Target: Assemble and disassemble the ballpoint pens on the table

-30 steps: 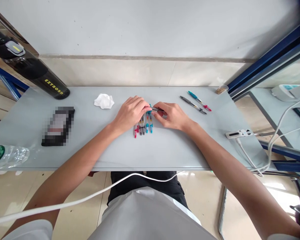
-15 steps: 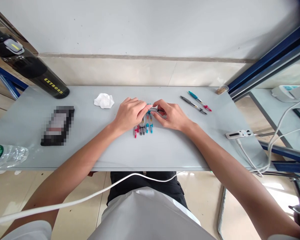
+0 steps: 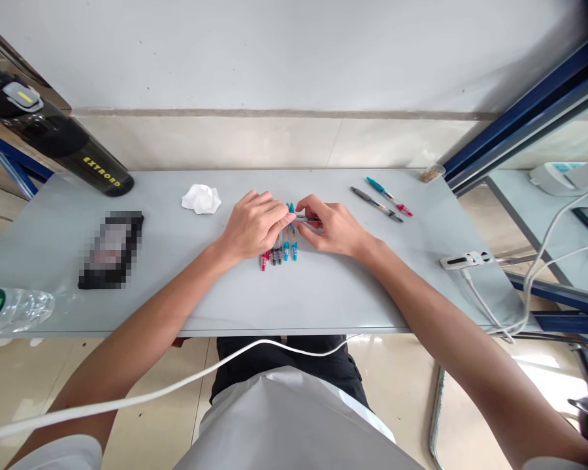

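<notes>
A dark pen (image 3: 302, 218) lies sideways between my two hands above the middle of the table. My right hand (image 3: 337, 227) pinches it between thumb and fingers. At its other end, the thumb and forefinger of my left hand (image 3: 255, 225) are closed on the tip, partly covering it. Beneath my hands, several pens lie side by side. Blue ends (image 3: 291, 251), dark ends (image 3: 276, 256) and a red end (image 3: 264, 262) stick out toward me, while their upper parts are mostly hidden by my left hand.
Right of my hands lie a black pen (image 3: 376, 204) and a pen with blue and red ends (image 3: 389, 196), near a small clear cup (image 3: 432, 173). Crumpled tissue (image 3: 201, 198), a blurred dark phone-like object (image 3: 112, 251) and a black bottle (image 3: 95, 163) stand left. A white cable (image 3: 176, 385) crosses in front.
My left fingertips have shifted slightly down along the pen's end, and more of a blue pen top shows between my hands. The whole view has moved a little.
</notes>
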`<state>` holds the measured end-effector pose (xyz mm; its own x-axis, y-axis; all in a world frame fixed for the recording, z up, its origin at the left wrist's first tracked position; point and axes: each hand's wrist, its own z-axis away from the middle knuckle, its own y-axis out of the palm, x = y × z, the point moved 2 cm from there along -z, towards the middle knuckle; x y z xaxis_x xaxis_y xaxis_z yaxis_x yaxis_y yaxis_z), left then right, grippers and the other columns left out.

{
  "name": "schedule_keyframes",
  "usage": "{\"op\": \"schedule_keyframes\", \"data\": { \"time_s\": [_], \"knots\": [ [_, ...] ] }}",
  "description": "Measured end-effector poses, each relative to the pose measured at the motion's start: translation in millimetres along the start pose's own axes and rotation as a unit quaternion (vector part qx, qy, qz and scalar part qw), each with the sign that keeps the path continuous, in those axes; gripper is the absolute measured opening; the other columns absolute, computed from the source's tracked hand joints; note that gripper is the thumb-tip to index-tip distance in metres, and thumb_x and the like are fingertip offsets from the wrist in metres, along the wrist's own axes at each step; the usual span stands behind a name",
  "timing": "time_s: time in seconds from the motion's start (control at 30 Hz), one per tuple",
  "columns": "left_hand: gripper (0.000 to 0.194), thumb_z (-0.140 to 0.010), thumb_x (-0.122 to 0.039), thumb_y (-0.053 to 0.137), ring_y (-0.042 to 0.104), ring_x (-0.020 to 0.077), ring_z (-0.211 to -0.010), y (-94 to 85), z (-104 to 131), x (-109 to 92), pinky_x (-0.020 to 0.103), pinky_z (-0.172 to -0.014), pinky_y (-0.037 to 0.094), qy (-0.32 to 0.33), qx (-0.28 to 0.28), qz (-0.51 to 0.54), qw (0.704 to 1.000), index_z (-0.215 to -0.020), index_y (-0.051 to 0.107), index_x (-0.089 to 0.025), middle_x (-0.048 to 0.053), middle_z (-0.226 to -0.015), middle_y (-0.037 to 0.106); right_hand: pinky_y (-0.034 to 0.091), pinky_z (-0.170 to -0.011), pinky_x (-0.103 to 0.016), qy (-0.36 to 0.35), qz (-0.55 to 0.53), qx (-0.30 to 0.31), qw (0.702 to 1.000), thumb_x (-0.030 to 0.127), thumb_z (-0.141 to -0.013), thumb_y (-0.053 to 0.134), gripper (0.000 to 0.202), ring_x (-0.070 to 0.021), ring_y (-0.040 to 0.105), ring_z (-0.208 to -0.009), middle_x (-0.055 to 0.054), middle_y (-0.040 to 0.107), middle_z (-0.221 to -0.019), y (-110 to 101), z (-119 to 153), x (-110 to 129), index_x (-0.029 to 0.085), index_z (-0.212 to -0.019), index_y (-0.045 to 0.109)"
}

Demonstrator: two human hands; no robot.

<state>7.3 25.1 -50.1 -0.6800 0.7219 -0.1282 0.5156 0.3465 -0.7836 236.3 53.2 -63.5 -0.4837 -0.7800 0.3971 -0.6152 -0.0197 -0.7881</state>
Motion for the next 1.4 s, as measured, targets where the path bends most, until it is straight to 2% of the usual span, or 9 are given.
{"op": "schedule_keyframes", "data": {
  "time_s": [0.23, 0.3, 0.37, 0.47, 0.57, 0.87, 0.97, 1.1, 1.4],
  "knots": [
    [0.064, -0.128, -0.048, 0.034, 0.041, 0.0196, -0.058, 0.1, 1.1, 4.2, 0.043, -0.070, 0.036, -0.079, -0.052, 0.065, 0.993, -0.068, 0.029, -0.025, -0.001, -0.056, 0.036, 0.041, -0.066, -0.033, 0.003, 0.012, -0.006, 1.000, 0.049, -0.112, 0.063, 0.024, -0.0191, 0.056, -0.066, -0.002, 0.072, -0.089, -2.8, -0.2, 1.9, 0.025, -0.119, 0.059],
    [0.061, -0.127, -0.051, 0.037, 0.052, 0.0200, -0.063, -2.1, 1.2, 7.7, 0.043, -0.074, 0.041, -0.074, -0.046, 0.066, 0.994, -0.073, 0.045, -0.025, 0.000, -0.063, 0.051, 0.043, -0.067, -0.033, 0.006, 0.004, -0.011, 1.000, 0.051, -0.113, 0.062, 0.026, -0.0196, 0.058, -0.068, -0.003, 0.072, -0.089, -5.6, -0.5, -0.9, 0.025, -0.119, 0.059],
    [0.046, -0.124, -0.057, 0.046, 0.067, 0.0232, -0.079, -2.9, 1.2, 9.1, 0.043, -0.082, 0.047, -0.049, -0.028, 0.056, 0.997, -0.100, 0.067, -0.024, 0.004, -0.084, 0.071, 0.043, -0.067, -0.034, 0.010, 0.000, -0.013, 1.000, 0.049, -0.113, 0.061, 0.025, -0.0192, 0.056, -0.067, -0.003, 0.071, -0.087, -8.1, -0.7, -4.1, 0.025, -0.117, 0.059],
    [0.036, -0.124, -0.052, 0.050, 0.074, 0.0277, -0.096, -0.5, 1.1, 6.6, 0.045, -0.088, 0.049, -0.006, 0.005, 0.026, 1.000, -0.133, 0.071, -0.024, 0.009, -0.107, 0.081, 0.042, -0.066, -0.034, 0.006, -0.005, -0.004, 1.000, 0.043, -0.111, 0.061, 0.018, -0.0192, 0.055, -0.066, -0.003, 0.072, -0.088, -9.1, -0.6, -6.4, 0.025, -0.115, 0.057],
    [0.035, -0.126, -0.040, 0.042, 0.071, 0.0273, -0.091, 1.6, 0.2, 2.5, 0.046, -0.083, 0.045, 0.006, 0.013, -0.001, 1.000, -0.120, 0.073, -0.024, 0.008, -0.101, 0.081, 0.044, -0.068, -0.034, -0.001, -0.019, 0.011, 1.000, 0.037, -0.110, 0.060, 0.013, -0.0201, 0.059, -0.070, -0.004, 0.074, -0.092, -7.9, -0.6, -4.5, 0.025, -0.115, 0.057],
    [0.059, -0.127, -0.046, 0.037, 0.054, 0.0226, -0.068, -0.1, 1.8, 6.0, 0.045, -0.073, 0.040, -0.057, -0.027, 0.032, 0.997, -0.073, 0.046, -0.025, 0.002, -0.064, 0.058, 0.039, -0.068, -0.036, -0.023, -0.006, 0.044, 0.999, 0.044, -0.121, 0.047, 0.025, -0.0211, 0.064, -0.076, -0.007, 0.075, -0.100, -9.9, -2.1, 5.4, 0.024, -0.118, 0.062],
    [0.055, -0.126, -0.051, 0.043, 0.064, 0.0241, -0.079, 0.3, 2.5, 7.9, 0.045, -0.079, 0.046, -0.058, -0.020, 0.033, 0.998, -0.082, 0.062, -0.024, 0.005, -0.078, 0.071, 0.039, -0.069, -0.037, -0.028, 0.002, 0.046, 0.999, 0.044, -0.122, 0.045, 0.027, -0.0216, 0.064, -0.078, -0.008, 0.076, -0.105, -9.7, -1.9, 2.5, 0.024, -0.121, 0.063],
    [0.038, -0.121, -0.056, 0.057, 0.073, 0.0294, -0.104, 1.5, 2.3, 8.9, 0.047, -0.091, 0.051, -0.008, 0.001, 0.015, 1.000, -0.128, 0.076, -0.023, 0.011, -0.114, 0.083, 0.039, -0.069, -0.037, -0.039, 0.013, 0.048, 0.998, 0.046, -0.125, 0.041, 0.032, -0.0217, 0.059, -0.077, -0.009, 0.076, -0.106, -8.8, -1.8, -1.0, 0.024, -0.123, 0.065],
    [0.035, -0.123, -0.048, 0.056, 0.072, 0.0290, -0.092, 0.6, 0.8, 11.7, 0.048, -0.085, 0.045, -0.001, 0.002, -0.012, 1.000, -0.113, 0.080, -0.026, 0.006, -0.094, 0.083, 0.040, -0.068, -0.037, -0.038, 0.024, 0.020, 0.999, 0.044, -0.126, 0.043, 0.032, -0.0205, 0.059, -0.076, -0.009, 0.079, -0.111, -9.2, -2.7, 2.0, 0.023, -0.125, 0.068]
  ]
}}
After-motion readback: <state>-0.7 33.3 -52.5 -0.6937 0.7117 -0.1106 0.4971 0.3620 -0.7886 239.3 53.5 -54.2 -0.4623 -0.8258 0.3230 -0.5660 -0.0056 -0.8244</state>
